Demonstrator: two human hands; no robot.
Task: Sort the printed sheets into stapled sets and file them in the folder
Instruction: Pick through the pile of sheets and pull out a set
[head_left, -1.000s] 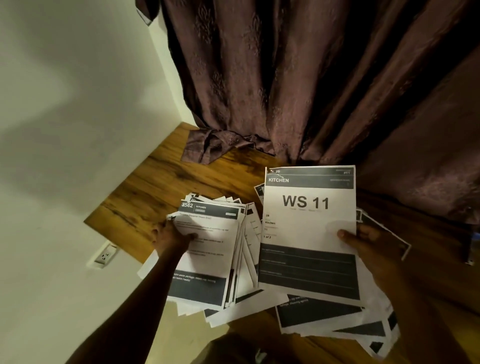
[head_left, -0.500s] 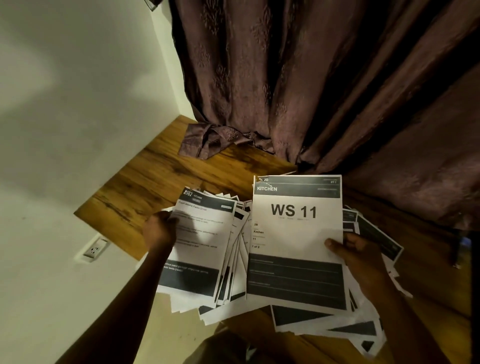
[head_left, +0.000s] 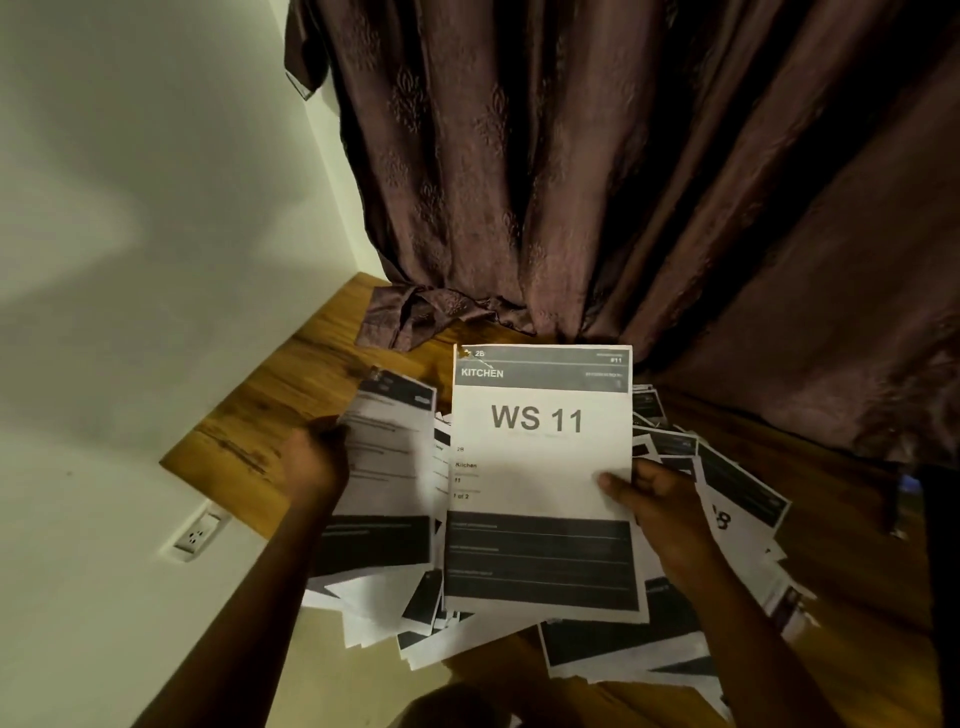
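Your right hand (head_left: 670, 512) pinches the WS 11 sheet (head_left: 540, 467) at its 3 o'clock edge, thumb on the printed face and the other fingers behind it. The sheet stands upright in front of you, headed "KITCHEN", marked "2B" and "1 of 2", with a staple at its 11 o'clock corner.

Your left hand (head_left: 317, 462) grips a second sheet (head_left: 387, 467) by its 9 o'clock edge; that sheet is blurred and its print cannot be read. It sits just beside the WS 11 sheet, at that sheet's 9 o'clock.

Under both lies the loose pile (head_left: 737, 499) of printed sheets, fanned out across the wooden surface (head_left: 291, 395) from 8 o'clock round to 4 o'clock, some hanging over the near edge.

A brown curtain (head_left: 597, 171) hangs at 12 o'clock, its hem bunched on the surface. A wall socket (head_left: 196, 534) sits at 9 o'clock, below the surface's edge.
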